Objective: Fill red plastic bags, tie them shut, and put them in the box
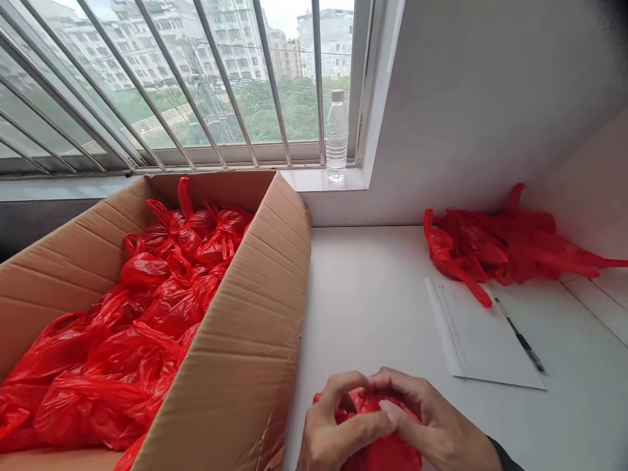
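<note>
Both hands meet around a red plastic bag (387, 454) low in the view, over the white tabletop. My left hand (338, 425) grips it from the left, thumb and index finger curled over its top. From the right, my right hand (426, 415) closes on the same bag, its thumb near the left thumb. The bag bulges below the fingers; what is inside cannot be made out. Left of the hands stands a cardboard box (245, 340) holding many knotted red plastic bags (167, 294).
A loose heap of flat red bags (500, 242) lies at the table's back right. In front of it are a white notepad (481, 333) and a black pen (521, 337). A clear bottle (336, 140) stands on the sill by the barred window.
</note>
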Tool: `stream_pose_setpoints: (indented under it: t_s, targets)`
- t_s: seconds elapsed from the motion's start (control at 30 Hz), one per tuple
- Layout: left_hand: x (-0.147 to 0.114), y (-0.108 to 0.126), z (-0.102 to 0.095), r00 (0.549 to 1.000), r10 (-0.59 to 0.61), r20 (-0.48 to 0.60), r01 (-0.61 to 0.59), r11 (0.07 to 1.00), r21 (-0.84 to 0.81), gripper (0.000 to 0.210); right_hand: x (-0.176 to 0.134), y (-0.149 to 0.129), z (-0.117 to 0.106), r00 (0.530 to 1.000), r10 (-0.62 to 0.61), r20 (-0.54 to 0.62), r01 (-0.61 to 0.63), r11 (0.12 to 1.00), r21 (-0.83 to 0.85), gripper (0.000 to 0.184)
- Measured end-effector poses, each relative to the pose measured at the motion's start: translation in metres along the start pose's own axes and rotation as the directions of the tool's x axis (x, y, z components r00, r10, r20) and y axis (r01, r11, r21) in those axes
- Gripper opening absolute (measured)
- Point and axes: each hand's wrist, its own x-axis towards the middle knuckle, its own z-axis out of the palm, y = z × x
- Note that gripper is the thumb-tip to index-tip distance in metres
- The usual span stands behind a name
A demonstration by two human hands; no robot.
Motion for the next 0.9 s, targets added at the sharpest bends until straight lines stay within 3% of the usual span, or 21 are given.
stream_pose_setpoints:
  t_s: [0.07,0.2,0.4,0.53,0.67,0.8,0.9]
  targets:
    - [0.000,0.001,0.000,0.996,0.085,-0.015,-0.085,0.996,-0.013,0.023,0.000,0.000,-0.007,1.000,-0.023,-0.015,0.023,1.000,-0.015,0.029]
    - [-0.005,-0.003,0.000,0.991,0.136,-0.015,-0.135,0.991,0.019,0.025,-0.002,0.008,-0.018,0.984,0.009,-0.180,-0.013,1.000,-0.023,0.025]
    - [-0.035,-0.024,-0.006,1.000,0.016,-0.023,-0.013,0.993,0.114,0.042,-0.004,0.028,-0.044,0.898,-0.026,-0.439,-0.060,0.982,-0.181,0.024]
    - [-0.052,-0.031,-0.005,0.993,-0.106,-0.044,0.109,0.992,0.068,0.039,-0.003,0.044,-0.054,0.883,-0.012,-0.469,-0.077,0.982,-0.170,0.025]
    - [-0.051,-0.023,-0.004,0.978,-0.191,-0.081,0.190,0.982,-0.022,0.036,-0.001,0.045,-0.050,0.851,-0.034,-0.524,-0.038,0.991,-0.126,0.025]
    - [-0.044,-0.012,0.000,0.981,-0.159,-0.107,0.158,0.987,-0.015,0.036,-0.001,0.035,-0.043,0.863,0.004,-0.506,0.004,1.000,0.014,0.026]
    - [-0.041,-0.010,0.002,0.986,-0.105,-0.131,0.105,0.994,-0.007,0.035,-0.002,0.033,-0.044,0.846,0.060,-0.529,0.008,0.992,0.126,0.027]
